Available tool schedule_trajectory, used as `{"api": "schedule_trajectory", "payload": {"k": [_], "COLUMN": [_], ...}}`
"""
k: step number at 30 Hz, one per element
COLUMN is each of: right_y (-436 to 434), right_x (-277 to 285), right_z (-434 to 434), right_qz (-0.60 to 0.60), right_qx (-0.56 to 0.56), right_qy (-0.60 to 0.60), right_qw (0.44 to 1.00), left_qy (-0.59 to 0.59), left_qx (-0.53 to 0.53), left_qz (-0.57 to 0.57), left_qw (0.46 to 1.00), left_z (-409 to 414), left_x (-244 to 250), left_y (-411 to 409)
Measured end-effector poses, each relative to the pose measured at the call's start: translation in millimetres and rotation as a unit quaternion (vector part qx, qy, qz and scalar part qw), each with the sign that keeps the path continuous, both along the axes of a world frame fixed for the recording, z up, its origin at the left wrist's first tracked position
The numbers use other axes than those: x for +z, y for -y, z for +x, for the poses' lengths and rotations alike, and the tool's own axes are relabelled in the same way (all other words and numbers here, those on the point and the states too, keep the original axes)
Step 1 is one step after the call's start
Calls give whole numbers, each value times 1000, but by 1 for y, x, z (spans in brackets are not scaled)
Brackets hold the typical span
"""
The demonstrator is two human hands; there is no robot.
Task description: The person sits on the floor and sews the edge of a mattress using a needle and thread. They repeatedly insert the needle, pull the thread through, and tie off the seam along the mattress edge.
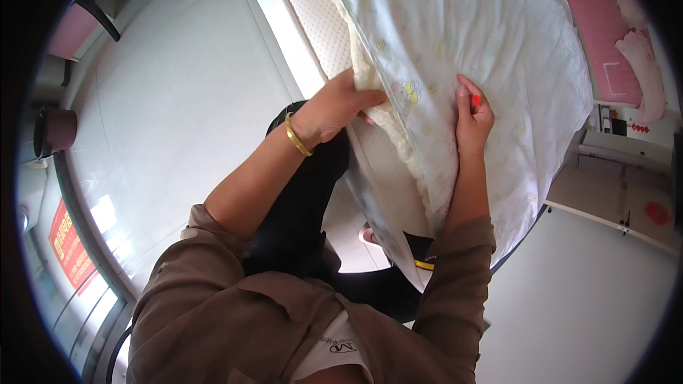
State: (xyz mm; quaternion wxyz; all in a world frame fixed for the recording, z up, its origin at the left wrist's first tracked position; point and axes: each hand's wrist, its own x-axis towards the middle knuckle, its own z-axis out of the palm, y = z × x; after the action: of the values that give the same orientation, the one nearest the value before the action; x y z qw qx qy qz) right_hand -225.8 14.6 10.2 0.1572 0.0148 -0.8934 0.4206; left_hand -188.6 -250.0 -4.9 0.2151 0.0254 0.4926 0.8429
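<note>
A white printed sheet (496, 64) with small yellow figures lies over the bed, wrinkled. Along its near side runs the folded edge of a cream fleecy pad (397, 130); my left hand (347, 104), a gold bangle at its wrist, grips this edge, thumb on top and fingers underneath. Below the pad a dotted white mattress (309, 8) shows at the bed's side. My right hand (474, 112) rests on the sheet with curled fingers, a red spot on one of them. Whether it pinches any cloth cannot be told. My right forearm lies along a fold of the sheet.
Pale floor tiles (176, 64) lie to the left, with a dark bin (56, 130) and black furniture legs (101, 18) at the far edge. Pink bedding (613, 42) is at the upper right, above a light cabinet (597, 181). My knees are against the bed's side.
</note>
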Motion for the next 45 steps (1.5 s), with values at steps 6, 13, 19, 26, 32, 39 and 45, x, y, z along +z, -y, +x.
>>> {"api": "schedule_trajectory", "payload": {"k": [6, 13, 19, 26, 32, 39, 45], "right_y": [3, 2, 10, 8, 9, 10, 10], "right_x": [-15, 3, 40, -2, -7, -4, -6], "right_z": [1, 6, 43, 55, 58, 58, 61], "right_qz": [50, 150, 84, 97, 120, 129, 102], "right_qx": [-17, -24, -5, 18, 11, 11, 4], "right_qy": [15, 33, 87, -6, -35, -47, -36], "right_qw": [998, 988, 993, 995, 992, 991, 994], "left_qy": [-39, -78, 21, 123, 135, 204, 320], "left_qx": [-27, 66, -50, -79, 35, 173, 214], "left_qz": [-193, -283, -159, -7, 14, 95, 186], "left_qw": [980, 954, 986, 989, 990, 959, 904], "left_z": [-14, 1, 43, 39, 56, 63, 59], "left_x": [-2, 12, 16, 5, 11, 15, 30], "left_y": [23, -6, -28, -68, -82, -105, -111]}}
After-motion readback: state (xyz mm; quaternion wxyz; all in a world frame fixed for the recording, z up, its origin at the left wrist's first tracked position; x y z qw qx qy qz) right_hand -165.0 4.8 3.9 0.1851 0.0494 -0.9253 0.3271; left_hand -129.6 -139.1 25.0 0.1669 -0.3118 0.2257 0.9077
